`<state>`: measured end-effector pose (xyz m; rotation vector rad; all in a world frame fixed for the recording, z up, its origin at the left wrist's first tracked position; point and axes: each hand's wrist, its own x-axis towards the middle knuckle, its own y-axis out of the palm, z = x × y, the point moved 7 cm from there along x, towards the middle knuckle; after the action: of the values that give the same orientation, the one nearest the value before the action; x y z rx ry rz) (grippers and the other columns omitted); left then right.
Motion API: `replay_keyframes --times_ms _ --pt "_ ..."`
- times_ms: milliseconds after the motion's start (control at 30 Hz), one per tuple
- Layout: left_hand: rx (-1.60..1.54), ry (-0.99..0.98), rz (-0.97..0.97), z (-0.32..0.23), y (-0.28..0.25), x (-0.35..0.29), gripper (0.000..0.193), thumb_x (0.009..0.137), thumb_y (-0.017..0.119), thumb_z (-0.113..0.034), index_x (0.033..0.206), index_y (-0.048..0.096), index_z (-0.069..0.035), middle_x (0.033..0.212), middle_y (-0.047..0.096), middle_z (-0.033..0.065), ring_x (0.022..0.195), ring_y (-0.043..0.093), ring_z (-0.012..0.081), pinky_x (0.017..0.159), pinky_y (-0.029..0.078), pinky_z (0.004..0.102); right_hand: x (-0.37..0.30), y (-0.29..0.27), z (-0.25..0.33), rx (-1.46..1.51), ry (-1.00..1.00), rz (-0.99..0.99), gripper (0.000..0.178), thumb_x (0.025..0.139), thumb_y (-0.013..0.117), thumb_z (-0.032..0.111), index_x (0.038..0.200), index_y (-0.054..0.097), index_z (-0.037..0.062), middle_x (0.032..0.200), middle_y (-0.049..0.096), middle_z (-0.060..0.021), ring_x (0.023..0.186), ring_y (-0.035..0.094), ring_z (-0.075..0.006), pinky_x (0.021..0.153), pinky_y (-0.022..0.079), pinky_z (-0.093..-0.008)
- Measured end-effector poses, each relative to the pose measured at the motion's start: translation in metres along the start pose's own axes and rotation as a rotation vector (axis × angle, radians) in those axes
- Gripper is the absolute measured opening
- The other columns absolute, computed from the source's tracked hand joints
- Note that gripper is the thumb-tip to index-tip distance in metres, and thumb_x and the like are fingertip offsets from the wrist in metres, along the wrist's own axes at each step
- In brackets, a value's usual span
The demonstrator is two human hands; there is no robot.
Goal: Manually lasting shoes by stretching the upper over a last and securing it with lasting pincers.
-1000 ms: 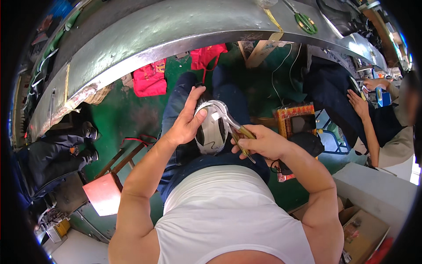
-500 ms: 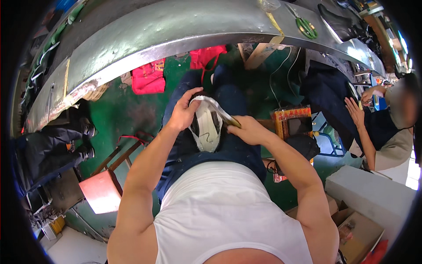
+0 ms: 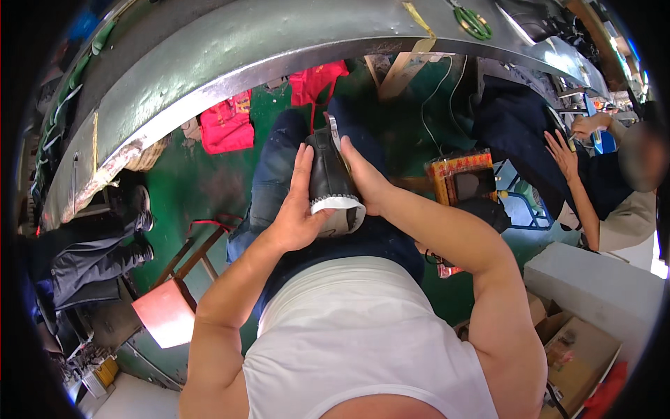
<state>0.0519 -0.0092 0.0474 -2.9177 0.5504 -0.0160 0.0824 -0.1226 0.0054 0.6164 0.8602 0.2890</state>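
Observation:
A black leather shoe upper with a pale lining edge lies over my lap, between my two hands. My left hand is wrapped along its left side, with the thumb by the pale edge. My right hand presses against its right side. Beside the far end of the upper, a slim metal tool sticks out past my right fingers. Most of this tool is hidden, so I cannot tell its kind.
A metal-topped bench curves across the far side, with green-handled scissors on it. Red bags hang below. A pink-topped stool stands left. At right a co-worker's hand rests on dark cloth; a cardboard box stands nearer.
The upper has turned over, from its pale inner side to its black outer side. My right hand has come from holding the tool apart to lying against the upper. My view has shifted slightly.

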Motion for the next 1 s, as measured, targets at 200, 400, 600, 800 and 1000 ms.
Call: replay_keyframes --times_ms 200,400,600,800,1000 --pt "0.298 0.052 0.099 -0.03 0.008 -0.001 0.11 0.077 0.074 0.002 0.159 0.001 -0.008 0.161 -0.008 0.0285 0.15 0.011 0.0465 0.117 0.032 0.0454 0.006 -0.009 -0.009 0.087 -0.242 0.045 0.056 0.102 0.044 0.056 0.122 0.06 0.0053 0.101 0.067 -0.0058 0.088 0.067 -0.013 0.078 0.056 -0.0274" --pt "0.083 0.11 0.089 -0.026 0.009 0.001 0.101 0.082 0.078 -0.013 0.158 0.012 -0.01 0.16 -0.008 0.0291 0.148 0.02 0.0451 0.116 0.032 0.0458 0.018 -0.012 -0.004 -0.003 -0.353 0.066 0.058 0.103 0.044 0.056 0.117 0.062 0.0022 0.1 0.066 -0.0054 0.086 0.064 -0.0113 0.076 0.053 -0.0255" --pt "0.24 0.064 -0.008 -0.014 0.008 0.009 0.086 0.089 0.073 -0.028 0.156 0.022 -0.006 0.16 0.002 0.0311 0.148 0.022 0.045 0.115 0.033 0.0457 0.039 -0.046 -0.011 -0.202 -0.446 -0.068 0.07 0.099 0.046 0.061 0.115 0.059 -0.0054 0.103 0.064 -0.012 0.093 0.061 -0.016 0.08 0.05 -0.0282" --pt "0.389 0.034 0.043 -0.014 0.011 0.015 0.087 0.088 0.073 -0.024 0.155 0.021 -0.004 0.159 0.011 0.0329 0.147 0.024 0.0461 0.114 0.033 0.0459 0.042 -0.069 0.009 -0.542 -0.326 -0.124 0.078 0.091 0.059 0.065 0.112 0.06 -0.0101 0.102 0.066 -0.0184 0.094 0.064 -0.0205 0.08 0.051 -0.0332" --pt "0.192 -0.327 -0.147 0.066 0.014 -0.012 0.072 0.092 0.069 -0.029 0.151 0.037 -0.002 0.14 0.054 0.0236 0.132 0.052 0.0294 0.108 0.04 0.0349 0.02 -0.088 0.051 -0.863 -0.219 -0.362 0.065 0.096 0.056 0.049 0.115 0.059 -0.0129 0.106 0.067 -0.0247 0.103 0.066 -0.0301 0.087 0.05 -0.0396"
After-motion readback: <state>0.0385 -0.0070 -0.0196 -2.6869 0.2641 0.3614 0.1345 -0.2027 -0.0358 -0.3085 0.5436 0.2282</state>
